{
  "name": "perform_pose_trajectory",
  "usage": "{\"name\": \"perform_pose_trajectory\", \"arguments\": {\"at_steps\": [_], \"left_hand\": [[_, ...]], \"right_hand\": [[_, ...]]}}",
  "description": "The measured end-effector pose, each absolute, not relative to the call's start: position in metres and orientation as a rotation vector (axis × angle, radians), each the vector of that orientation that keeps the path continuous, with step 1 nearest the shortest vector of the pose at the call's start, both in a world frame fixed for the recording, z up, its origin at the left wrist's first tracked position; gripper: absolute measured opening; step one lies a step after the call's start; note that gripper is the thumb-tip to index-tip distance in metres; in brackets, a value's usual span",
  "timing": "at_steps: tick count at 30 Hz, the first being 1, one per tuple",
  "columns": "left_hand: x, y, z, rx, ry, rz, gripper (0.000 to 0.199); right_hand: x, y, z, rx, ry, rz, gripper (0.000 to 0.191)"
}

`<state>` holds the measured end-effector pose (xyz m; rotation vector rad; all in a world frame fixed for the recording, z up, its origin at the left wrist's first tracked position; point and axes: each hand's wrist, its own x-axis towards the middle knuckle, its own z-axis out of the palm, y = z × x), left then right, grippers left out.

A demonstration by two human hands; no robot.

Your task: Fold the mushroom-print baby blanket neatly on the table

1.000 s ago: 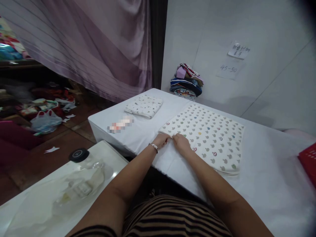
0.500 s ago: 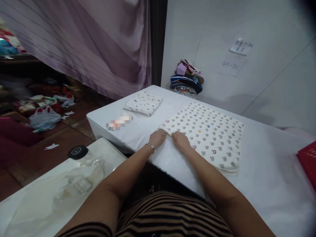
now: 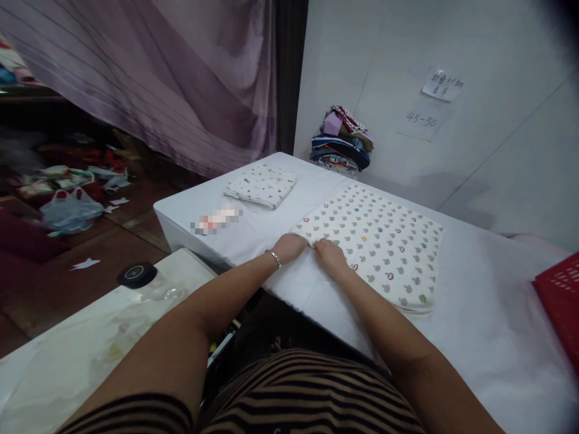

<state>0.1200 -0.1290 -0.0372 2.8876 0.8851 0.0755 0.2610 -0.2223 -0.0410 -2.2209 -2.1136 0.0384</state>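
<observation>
From the camera on the person's head: two bare hands meet at the near-left edge of a folded white cloth point(image 3: 389, 247) printed with small grey shapes and a few coloured ones, lying flat on a white-covered desk point(image 3: 488, 301). The right hand point(image 3: 332, 258) pinches that edge, with most of the cloth spreading beyond it and to its right. Just beside it, the left hand point(image 3: 292, 247), with a bracelet point(image 3: 274, 259) at the wrist, touches the same edge near the corner; its fingertips are hidden, so I cannot tell whether it grips. A smaller folded cloth point(image 3: 262, 187) lies farther back, to the left. A red basket point(image 3: 561, 295) stands at the far right.
</observation>
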Motion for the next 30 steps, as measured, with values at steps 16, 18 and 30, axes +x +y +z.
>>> {"name": "perform_pose_trajectory", "arguments": {"at_steps": [16,18,30], "left_hand": [[0.104,-0.133,-0.043,2.914,0.847,0.07,0.03],[0.105,-0.135,-0.04,2.865,0.872,0.074,0.029],[0.098,-0.126,-0.048,2.727,1.204,0.141,0.031]], "right_hand": [[0.252,-0.225,-0.04,-2.172,-2.216,-0.085,0.025],[0.252,-0.222,-0.042,-2.199,-2.207,-0.097,0.025],[0.255,-0.215,-0.04,-2.215,-2.237,-0.035,0.026]]}}
